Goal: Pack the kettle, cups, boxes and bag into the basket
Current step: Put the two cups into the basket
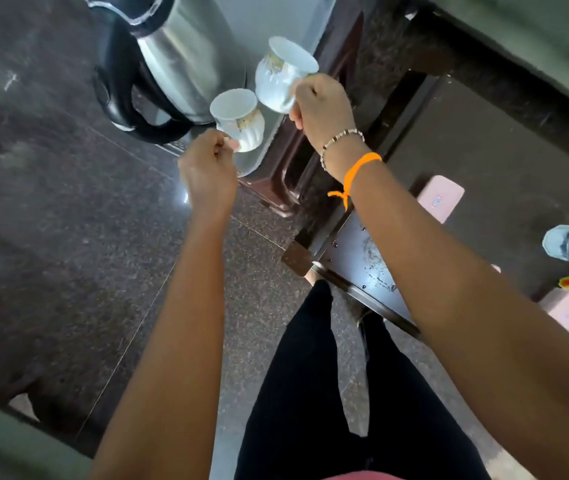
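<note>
We hold one cup in each of our hands: the left hand (pixel 207 164) is closed on the handle of the lower cup (pixel 239 121), the right hand (pixel 321 105) on the upper cup (pixel 281 76). Both hang above a steel tray (pixel 265 140) beside the kettle (pixel 175 60). No basket, boxes or bag show, so we judge packing barely begun.

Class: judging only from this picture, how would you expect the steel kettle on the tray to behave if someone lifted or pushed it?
The kettle looks rigid, its steel body probably slippery, so the black handle suits lifting. It is tall, so a high push might tip it. On the smooth tray it would likely slide.
</note>
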`<control>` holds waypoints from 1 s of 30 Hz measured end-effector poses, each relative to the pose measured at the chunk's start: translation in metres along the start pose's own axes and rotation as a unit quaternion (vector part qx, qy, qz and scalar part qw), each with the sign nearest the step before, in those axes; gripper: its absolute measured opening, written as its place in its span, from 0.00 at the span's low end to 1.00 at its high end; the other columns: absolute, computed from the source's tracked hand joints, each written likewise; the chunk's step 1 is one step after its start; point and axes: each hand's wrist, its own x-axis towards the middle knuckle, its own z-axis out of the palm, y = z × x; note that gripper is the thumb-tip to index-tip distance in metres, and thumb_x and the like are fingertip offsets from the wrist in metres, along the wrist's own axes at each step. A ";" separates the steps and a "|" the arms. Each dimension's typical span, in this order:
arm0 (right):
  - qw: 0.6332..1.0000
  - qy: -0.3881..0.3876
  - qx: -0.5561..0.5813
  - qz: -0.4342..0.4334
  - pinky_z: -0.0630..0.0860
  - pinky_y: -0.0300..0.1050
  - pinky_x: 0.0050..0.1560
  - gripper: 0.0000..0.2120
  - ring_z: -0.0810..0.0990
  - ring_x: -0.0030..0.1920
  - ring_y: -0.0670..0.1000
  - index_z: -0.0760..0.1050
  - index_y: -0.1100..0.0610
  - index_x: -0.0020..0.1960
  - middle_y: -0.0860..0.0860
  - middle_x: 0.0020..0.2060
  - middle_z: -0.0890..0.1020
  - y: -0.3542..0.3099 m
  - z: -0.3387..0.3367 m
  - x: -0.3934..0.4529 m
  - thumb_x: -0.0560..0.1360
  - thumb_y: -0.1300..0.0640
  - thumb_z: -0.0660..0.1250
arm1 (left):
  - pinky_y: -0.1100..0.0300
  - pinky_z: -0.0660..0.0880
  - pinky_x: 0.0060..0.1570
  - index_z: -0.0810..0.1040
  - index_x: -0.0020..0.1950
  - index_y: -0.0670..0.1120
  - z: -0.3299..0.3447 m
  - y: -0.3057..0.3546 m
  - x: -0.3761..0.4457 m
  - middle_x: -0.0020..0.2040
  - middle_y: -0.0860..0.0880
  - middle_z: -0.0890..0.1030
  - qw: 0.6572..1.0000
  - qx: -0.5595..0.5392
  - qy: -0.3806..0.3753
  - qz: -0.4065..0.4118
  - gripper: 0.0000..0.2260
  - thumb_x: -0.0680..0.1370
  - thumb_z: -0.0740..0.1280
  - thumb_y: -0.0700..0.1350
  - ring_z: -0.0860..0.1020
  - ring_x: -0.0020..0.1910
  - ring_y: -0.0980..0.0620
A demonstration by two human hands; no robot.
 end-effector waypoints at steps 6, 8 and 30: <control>0.988 0.025 -0.150 -0.015 0.66 0.31 0.32 0.19 0.82 0.47 0.48 0.56 0.54 0.29 0.60 0.43 0.82 -0.004 0.026 0.043 0.77 0.59 0.56 | 0.54 0.66 0.40 0.80 0.52 0.38 0.018 -0.010 0.025 0.50 0.36 0.82 0.989 0.124 -0.068 -0.043 0.11 0.75 0.60 0.37 0.78 0.49 0.38; 0.982 0.030 -0.189 -0.011 0.74 0.42 0.45 0.19 0.80 0.56 0.57 0.54 0.52 0.29 0.62 0.51 0.83 -0.002 0.033 0.047 0.77 0.58 0.56 | 0.54 0.65 0.39 0.79 0.52 0.37 0.023 -0.011 0.027 0.51 0.35 0.81 0.984 0.148 -0.084 -0.060 0.11 0.75 0.61 0.39 0.77 0.50 0.35; 0.954 0.064 -0.289 -0.049 0.75 0.48 0.54 0.12 0.79 0.55 0.61 0.80 0.56 0.52 0.58 0.49 0.83 0.032 0.010 0.000 0.75 0.58 0.59 | 0.54 0.71 0.53 0.79 0.50 0.45 0.034 0.015 -0.051 0.52 0.45 0.80 0.996 0.036 -0.070 -0.044 0.07 0.75 0.63 0.41 0.77 0.52 0.46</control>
